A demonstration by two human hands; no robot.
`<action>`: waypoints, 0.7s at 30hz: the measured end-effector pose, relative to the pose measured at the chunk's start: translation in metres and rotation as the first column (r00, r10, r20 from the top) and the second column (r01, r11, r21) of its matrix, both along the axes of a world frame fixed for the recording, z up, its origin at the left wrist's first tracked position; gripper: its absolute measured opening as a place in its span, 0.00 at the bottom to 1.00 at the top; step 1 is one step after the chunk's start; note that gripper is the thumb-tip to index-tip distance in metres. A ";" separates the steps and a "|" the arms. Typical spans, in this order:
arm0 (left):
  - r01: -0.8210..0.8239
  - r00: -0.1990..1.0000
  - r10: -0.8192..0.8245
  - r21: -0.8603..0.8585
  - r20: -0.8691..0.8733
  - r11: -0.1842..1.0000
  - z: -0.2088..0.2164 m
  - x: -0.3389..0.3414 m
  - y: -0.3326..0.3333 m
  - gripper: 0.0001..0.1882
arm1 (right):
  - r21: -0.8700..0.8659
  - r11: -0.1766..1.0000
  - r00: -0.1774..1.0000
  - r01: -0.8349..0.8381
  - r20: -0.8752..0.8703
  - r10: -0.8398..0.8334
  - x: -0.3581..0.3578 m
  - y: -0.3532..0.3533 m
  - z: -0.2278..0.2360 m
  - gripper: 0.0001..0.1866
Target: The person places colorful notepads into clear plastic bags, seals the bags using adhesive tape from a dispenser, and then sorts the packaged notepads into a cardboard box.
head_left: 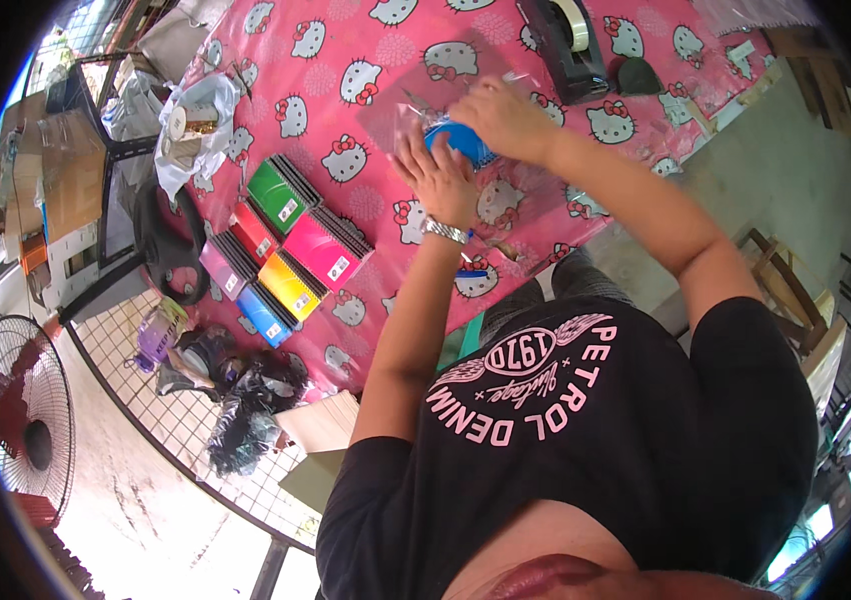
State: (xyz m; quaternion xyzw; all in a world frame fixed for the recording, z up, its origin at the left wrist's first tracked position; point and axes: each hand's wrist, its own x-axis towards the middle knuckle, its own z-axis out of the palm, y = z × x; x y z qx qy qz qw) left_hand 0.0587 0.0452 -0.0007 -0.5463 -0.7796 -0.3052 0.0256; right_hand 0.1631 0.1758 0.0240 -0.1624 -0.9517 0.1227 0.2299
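Note:
A blue item (463,143) lies on the pink cartoon-cat tablecloth (320,75), under or within clear plastic film (395,118). Its exact kind is hidden by my hands and the shiny film. My left hand (437,180), a metal watch at its wrist, rests on the film at the blue item's near left side with fingers spread. Across the item's far right side, my right hand (507,118) has its fingers curled down onto the film. What they pinch, if anything, is too small to make out. A blue pen (473,273) lies close to the table's near edge.
Stacks of spiral notebooks in several colours, among them a pink stack (328,250), stand to the left. A black tape dispenser (567,55) sits at the far right. A white plastic bag (195,125) is at the left edge. A fan (25,415) stands beyond.

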 end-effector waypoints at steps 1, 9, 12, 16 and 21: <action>0.068 0.996 -0.070 -0.051 -0.047 0.996 0.006 -0.008 0.012 0.25 | 0.025 0.999 0.999 0.046 -0.023 -0.045 0.006 -0.010 -0.003 0.11; 0.137 0.878 -0.454 -0.831 -0.150 0.539 0.068 -0.100 0.009 0.26 | 0.087 0.973 0.977 0.213 -0.022 -0.212 0.014 -0.037 -0.021 0.15; 0.132 0.879 -0.385 -0.630 -0.283 0.765 0.088 -0.052 -0.014 0.23 | 0.096 0.965 0.969 0.242 0.032 -0.246 0.024 -0.036 -0.024 0.13; 0.326 0.913 -0.379 -0.283 -0.154 0.902 0.057 -0.010 0.020 0.22 | 0.072 0.966 0.967 0.250 0.036 -0.253 0.021 -0.040 -0.011 0.13; 0.298 0.926 -0.344 -0.259 -0.154 0.919 0.011 -0.018 0.023 0.15 | -0.131 0.929 0.937 0.347 0.079 -0.339 0.048 -0.094 -0.005 0.20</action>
